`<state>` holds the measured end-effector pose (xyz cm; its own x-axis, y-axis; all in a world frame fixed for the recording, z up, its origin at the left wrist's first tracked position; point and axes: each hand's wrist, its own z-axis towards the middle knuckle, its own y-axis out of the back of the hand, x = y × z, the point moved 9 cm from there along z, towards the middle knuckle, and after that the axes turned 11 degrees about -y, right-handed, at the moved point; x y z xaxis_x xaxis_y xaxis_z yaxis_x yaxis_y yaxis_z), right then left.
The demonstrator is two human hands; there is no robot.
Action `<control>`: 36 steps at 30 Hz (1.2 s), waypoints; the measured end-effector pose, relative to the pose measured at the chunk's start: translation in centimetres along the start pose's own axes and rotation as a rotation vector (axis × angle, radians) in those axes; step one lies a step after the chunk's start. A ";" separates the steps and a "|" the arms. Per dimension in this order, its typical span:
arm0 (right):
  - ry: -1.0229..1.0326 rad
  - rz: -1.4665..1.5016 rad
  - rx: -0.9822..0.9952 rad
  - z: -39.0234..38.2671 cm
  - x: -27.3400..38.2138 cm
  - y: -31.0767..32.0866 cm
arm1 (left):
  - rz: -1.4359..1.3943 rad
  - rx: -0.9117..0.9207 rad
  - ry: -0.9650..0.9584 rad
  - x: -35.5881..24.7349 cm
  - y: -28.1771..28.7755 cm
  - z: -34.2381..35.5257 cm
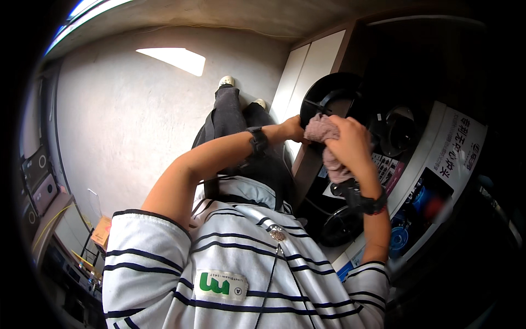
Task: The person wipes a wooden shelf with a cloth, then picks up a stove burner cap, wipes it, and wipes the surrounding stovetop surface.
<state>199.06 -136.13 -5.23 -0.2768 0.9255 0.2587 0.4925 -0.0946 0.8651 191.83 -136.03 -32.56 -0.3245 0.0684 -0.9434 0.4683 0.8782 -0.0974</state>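
Note:
My left hand point(294, 130), with a dark band on its wrist, is closed at the near edge of a black round piece point(315, 90). It looks like a shallow pan or burner ring with curved bars; its kind is not clear in the dark. My right hand point(353, 141) grips a bunched pinkish-brown cloth point(322, 129) next to that piece. The cloth's lower end point(335, 167) hangs below the hand. Some fingers of both hands are hidden.
Right of my hands is a dark stove top with a black ring-shaped part point(400, 130). Another black round part point(341, 225) lies nearer me. A pale printed box point(446, 142) with blue pictures borders the right. White cabinet doors point(307, 68) stand ahead, beside the pale floor point(137, 120).

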 end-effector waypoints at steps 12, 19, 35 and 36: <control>-0.262 -0.052 -0.382 1.2 -1.1 -8.9 | -0.169 -0.148 0.294 -7.5 10.4 0.5; -0.118 0.184 -0.500 1.1 -1.6 -8.6 | 0.194 -0.114 0.228 -7.2 11.3 2.6; 0.079 0.479 -0.302 -1.7 -1.4 -6.3 | 0.367 0.084 0.203 -8.6 10.8 3.0; 0.115 0.439 -0.381 -2.1 -1.4 -4.7 | 0.366 0.068 0.203 -8.3 10.9 2.8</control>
<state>195.39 -137.74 -8.76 -0.2123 0.7259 0.6542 0.2564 -0.6046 0.7541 201.92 -128.34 -26.62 -0.2793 0.4676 -0.8387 0.6335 0.7461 0.2049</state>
